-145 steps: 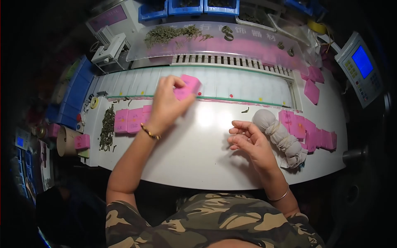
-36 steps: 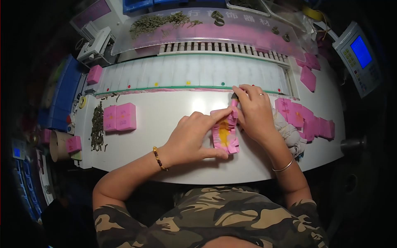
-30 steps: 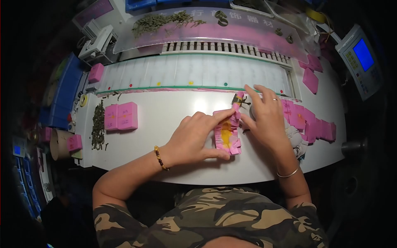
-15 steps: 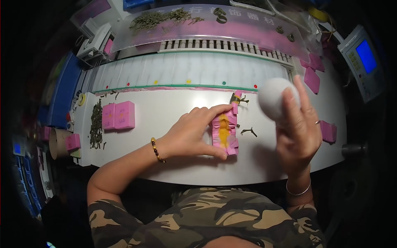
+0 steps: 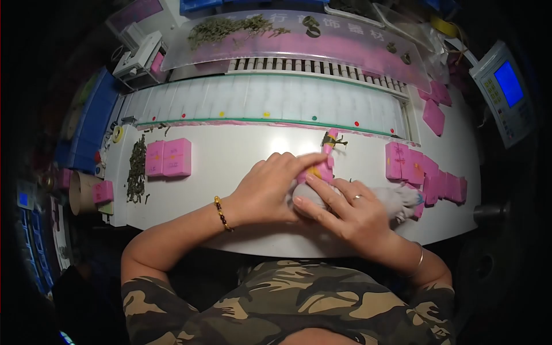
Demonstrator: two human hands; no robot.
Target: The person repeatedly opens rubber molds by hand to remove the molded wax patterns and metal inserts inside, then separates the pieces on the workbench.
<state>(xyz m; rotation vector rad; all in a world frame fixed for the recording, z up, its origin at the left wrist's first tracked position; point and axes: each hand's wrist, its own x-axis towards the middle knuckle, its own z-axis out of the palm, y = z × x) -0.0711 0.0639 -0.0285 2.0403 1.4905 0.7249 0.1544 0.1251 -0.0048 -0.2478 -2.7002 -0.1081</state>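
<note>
My left hand (image 5: pixel 264 187) grips a pink rubber mould piece (image 5: pixel 325 168) with a yellowish stain, thumb and forefinger around its ends. My right hand (image 5: pixel 362 218) is closed on a round white cloth pouch (image 5: pixel 305 194) and presses it onto the mould. The pouch's gathered greyish tail (image 5: pixel 397 198) sticks out to the right from under that hand. Much of the mould is hidden by the pouch and fingers. Just beyond the left fingertips, a narrow pink piece (image 5: pixel 332 133) lies with a small dark green branched part (image 5: pixel 339 141) beside it.
Two pink blocks (image 5: pixel 168 158) stand at left beside a pile of dark green pieces (image 5: pixel 137 169). More pink blocks (image 5: pixel 411 165) line the right side. Behind lies a long white panel with a green edge (image 5: pixel 230 121). A device with a blue screen (image 5: pixel 510 83) stands at right.
My right hand has come down and left with the white pouch, from above the table's right side onto the mould. The left hand keeps its hold. Pink blocks at right are now uncovered.
</note>
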